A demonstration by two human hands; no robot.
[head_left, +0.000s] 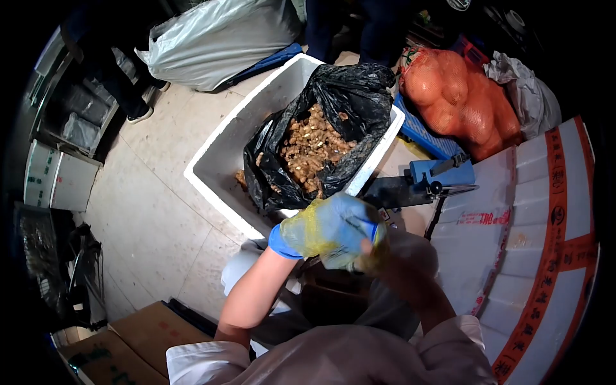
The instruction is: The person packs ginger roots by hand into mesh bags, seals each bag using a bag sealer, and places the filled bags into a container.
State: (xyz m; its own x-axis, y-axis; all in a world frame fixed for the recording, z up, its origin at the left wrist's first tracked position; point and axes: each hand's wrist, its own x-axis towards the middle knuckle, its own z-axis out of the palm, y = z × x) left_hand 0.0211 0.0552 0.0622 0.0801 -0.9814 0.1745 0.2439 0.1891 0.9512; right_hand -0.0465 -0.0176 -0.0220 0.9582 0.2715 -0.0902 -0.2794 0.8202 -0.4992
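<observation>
My left hand (327, 228), in a blue and yellow work glove with a blue cuff, reaches across in front of my lap. Its fingers curl closed against my right hand (372, 253); what they grip is hidden. Yellow glove fabric and a blue edge show around my right hand, along with a little bare skin. Its fingers are blurred and partly covered. Just beyond both hands stands a white foam box (221, 144). Inside it, an open black plastic bag (356, 83) holds many knobbly brown pieces that look like ginger (314, 144).
A blue device with a dark arm (449, 172) stands right of the box. Behind it are an orange net sack (449, 90) and a blue crate (427, 128). White printed cartons (513, 237) line my right side. A white sack (221, 42) and people's legs (122, 90) are farther off.
</observation>
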